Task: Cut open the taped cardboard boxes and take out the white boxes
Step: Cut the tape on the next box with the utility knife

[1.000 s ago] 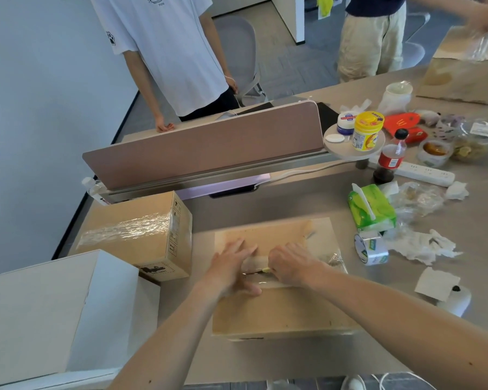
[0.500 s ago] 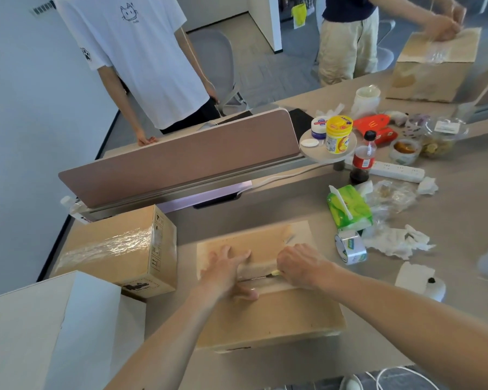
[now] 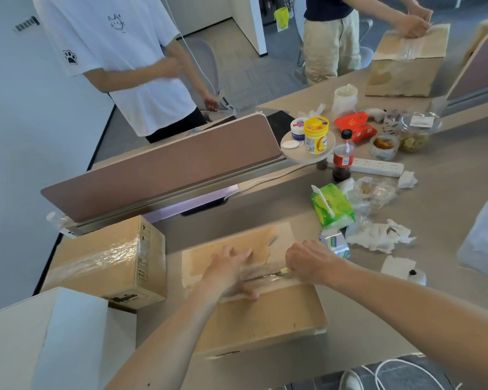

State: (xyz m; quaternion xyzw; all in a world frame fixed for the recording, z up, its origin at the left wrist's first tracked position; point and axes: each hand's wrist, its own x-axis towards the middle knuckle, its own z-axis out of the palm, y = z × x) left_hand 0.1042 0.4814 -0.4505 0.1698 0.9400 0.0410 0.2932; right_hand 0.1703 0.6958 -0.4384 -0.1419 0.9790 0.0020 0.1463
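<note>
A flat cardboard box (image 3: 265, 313) lies in front of me on the desk, with clear tape along its middle seam. My left hand (image 3: 228, 273) presses flat on the box top, fingers spread beside the seam. My right hand (image 3: 307, 261) grips a small knife (image 3: 276, 273) with a yellowish handle; its blade lies along the taped seam, pointing at my left hand. A second taped cardboard box (image 3: 110, 260) stands to the left. A white box (image 3: 40, 342) sits at the near left corner.
A desk divider (image 3: 158, 167) runs behind the boxes. To the right lie a green tissue pack (image 3: 331, 205), a tape roll (image 3: 334, 242), crumpled tissues, a cola bottle (image 3: 343, 156), a power strip and food tubs. Two persons stand beyond; one handles another cardboard box (image 3: 406, 66).
My right hand has drawn the knife rightward along the seam, away from my left hand. My view has shifted, so everything sits lower and further left. The far person's hands stay on the other box.
</note>
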